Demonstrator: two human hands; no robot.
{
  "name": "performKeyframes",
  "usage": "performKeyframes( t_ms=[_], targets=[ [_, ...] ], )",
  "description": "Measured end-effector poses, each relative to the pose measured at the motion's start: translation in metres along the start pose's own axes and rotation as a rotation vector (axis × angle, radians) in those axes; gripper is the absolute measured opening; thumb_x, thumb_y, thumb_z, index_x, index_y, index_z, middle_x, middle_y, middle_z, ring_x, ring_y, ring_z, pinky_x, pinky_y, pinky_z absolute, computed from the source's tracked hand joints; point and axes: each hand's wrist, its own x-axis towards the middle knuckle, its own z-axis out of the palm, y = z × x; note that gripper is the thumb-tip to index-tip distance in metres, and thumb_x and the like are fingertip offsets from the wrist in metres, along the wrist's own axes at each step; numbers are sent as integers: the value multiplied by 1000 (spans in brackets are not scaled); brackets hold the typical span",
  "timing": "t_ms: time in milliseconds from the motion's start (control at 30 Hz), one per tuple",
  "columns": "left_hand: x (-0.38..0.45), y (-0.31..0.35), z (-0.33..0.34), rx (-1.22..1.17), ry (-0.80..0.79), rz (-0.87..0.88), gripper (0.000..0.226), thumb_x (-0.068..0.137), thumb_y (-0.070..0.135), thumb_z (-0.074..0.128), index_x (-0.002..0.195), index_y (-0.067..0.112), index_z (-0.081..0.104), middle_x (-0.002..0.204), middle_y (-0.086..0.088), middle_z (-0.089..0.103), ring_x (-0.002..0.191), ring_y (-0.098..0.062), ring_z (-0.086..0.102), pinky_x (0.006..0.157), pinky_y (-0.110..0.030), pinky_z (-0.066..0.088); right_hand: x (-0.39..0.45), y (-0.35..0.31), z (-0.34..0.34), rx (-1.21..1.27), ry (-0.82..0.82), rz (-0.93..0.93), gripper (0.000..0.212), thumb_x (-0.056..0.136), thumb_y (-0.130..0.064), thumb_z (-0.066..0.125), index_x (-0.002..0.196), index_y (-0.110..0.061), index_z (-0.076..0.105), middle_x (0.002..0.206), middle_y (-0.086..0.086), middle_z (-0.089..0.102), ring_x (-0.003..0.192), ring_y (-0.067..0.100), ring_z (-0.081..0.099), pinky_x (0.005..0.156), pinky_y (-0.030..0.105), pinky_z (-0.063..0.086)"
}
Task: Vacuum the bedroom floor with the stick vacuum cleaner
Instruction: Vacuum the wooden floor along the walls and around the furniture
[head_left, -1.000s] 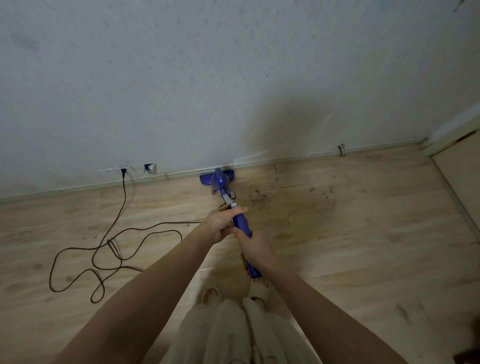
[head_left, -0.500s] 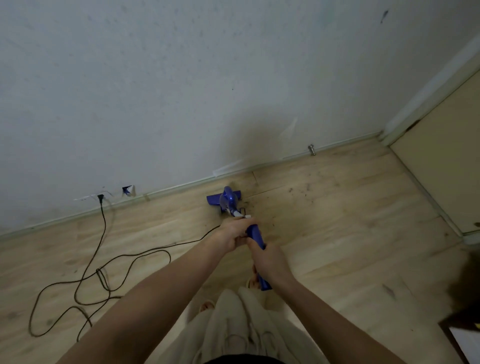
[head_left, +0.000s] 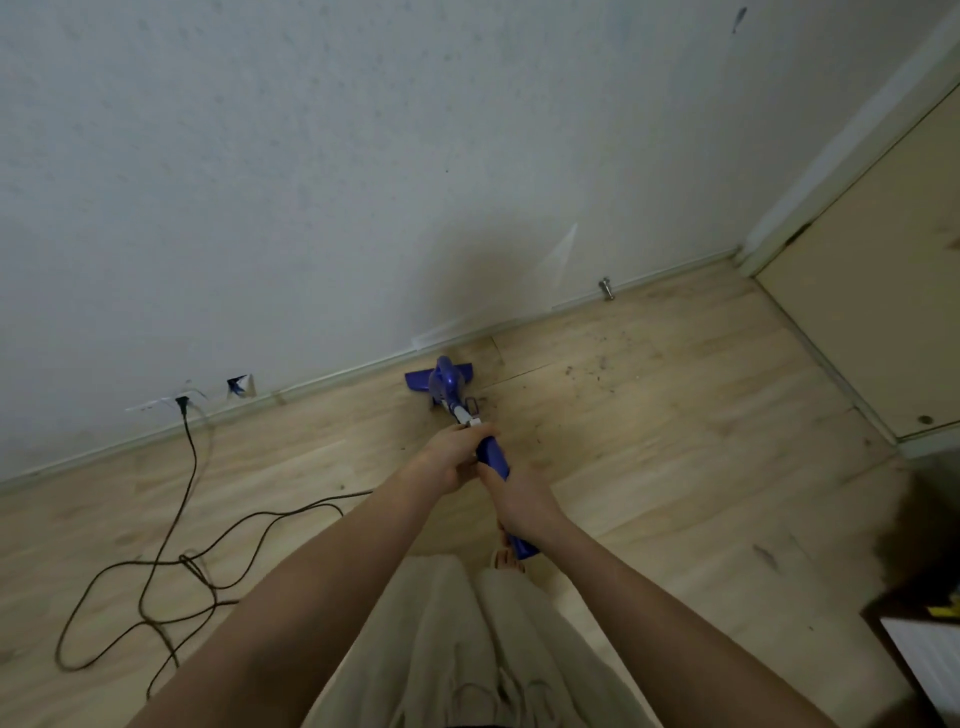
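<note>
Head view: both hands' fingers still grip the vacuum (head_left: 449, 387), its head now nearer the wall (head_left: 363, 182).

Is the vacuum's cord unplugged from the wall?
No, the black cord runs up from its loops on the wooden floor to a plug that sits in the wall socket.

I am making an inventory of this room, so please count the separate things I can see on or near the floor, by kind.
Stick vacuum cleaner: 1
Power cord: 1
Wall socket: 1
Door stopper: 1
Door: 1
Hands on the vacuum handle: 2, left hand and right hand
Total: 7
</note>
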Motion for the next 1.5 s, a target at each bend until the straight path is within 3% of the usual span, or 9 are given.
performKeyframes(
  t_ms=[67,333,500,600,767,933,1167,1333,1500],
  targets=[
    [0,2,-7,-15,-8,11,22,87,12,66,105,9,55,81,-9,62,69,-17,61,69,-28,54,0,-7,1,-22,-25,-13,31,99,-43,46,87,-15,49,66,1,49,53,15,48,54,32,46],
    [-3,11,1,-41,-12,15,32,85,17,70,112,7,57,86,-9,66,72,-16,64,68,-27,56,-1,-19,-23,-14,-105,8,30,99,-43,46,92,-13,48,66,4,51,47,14,50,40,22,43],
    [12,20,26,-40,19,43,18,87,17,68,99,8,58,79,-8,64,69,-16,62,70,-29,54,20,-15,-47,21,-135,-24,27,100,-40,46,87,-16,47,66,4,49,48,14,48,37,19,41],
    [21,30,40,-47,46,61,12,87,16,67,90,8,58,76,-9,63,68,-17,60,72,-30,52,40,-16,-60,3,-142,-35,25,100,-40,44,98,-15,47,73,5,51,52,15,50,36,18,39],
    [31,52,72,-108,110,102,13,87,15,67,94,8,58,79,-10,62,70,-17,61,57,-25,56,73,-20,-96,-70,-205,-51,35,99,-43,43,106,-10,50,75,6,54,51,16,54,45,26,45],
    [41,63,106,-123,110,113,11,88,16,66,92,8,60,76,-8,59,68,-17,59,52,-22,54,94,-20,-139,-112,-243,-65,35,99,-43,43,102,-9,49,80,7,55,51,16,54,36,19,41],
    [43,47,131,-174,113,83,31,88,19,67,111,7,52,78,-8,59,73,-18,61,55,-25,53,98,4,-160,-159,-246,-72,34,98,-44,44,102,-11,49,85,7,55,57,17,55,52,31,53],
    [40,42,145,-208,131,98,47,91,15,63,131,-2,47,82,-11,58,74,-19,61,54,-26,54,89,7,-172,-219,-227,-94,34,99,-44,43,100,-10,49,77,4,54,47,15,53,44,25,45],
    [24,40,148,-191,108,90,28,90,12,63,112,-1,52,83,-14,60,71,-19,64,50,-24,55,69,2,-184,-175,-253,-73,35,99,-40,45,104,-6,51,74,7,53,45,16,52,37,19,40]
  ],
)
